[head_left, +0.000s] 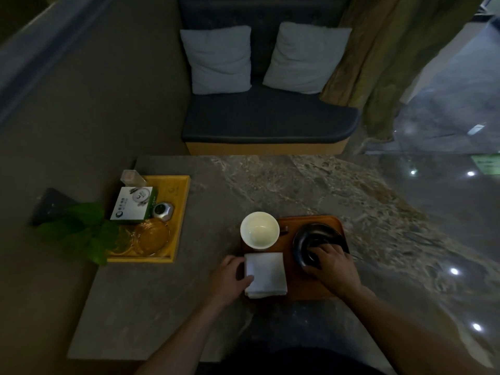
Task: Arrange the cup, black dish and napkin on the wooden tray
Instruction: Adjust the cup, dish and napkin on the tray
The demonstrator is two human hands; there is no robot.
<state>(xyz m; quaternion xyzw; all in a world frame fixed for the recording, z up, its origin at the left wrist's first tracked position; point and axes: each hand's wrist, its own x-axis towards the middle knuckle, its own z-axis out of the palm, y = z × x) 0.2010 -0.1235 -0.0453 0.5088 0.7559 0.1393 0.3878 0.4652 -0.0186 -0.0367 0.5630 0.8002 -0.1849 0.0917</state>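
A brown wooden tray (297, 285) lies on the stone table in front of me. On its far left corner stands a white cup (259, 230), empty and upright. A folded white napkin (266, 274) lies on the tray's near left part. My left hand (230, 277) pinches the napkin's left edge between thumb and fingers. A round black dish (311, 239) sits on the right side of the tray. My right hand (331, 266) grips the dish's near rim, with fingers inside it.
A yellow tray (182, 212) at the table's left holds a white and green box (134, 204), a small metal object (162, 211), glass dishes (150, 238) and a small glass container (132, 178). Green leaves (86, 231) overhang its near left. A bench with two cushions stands beyond the table.
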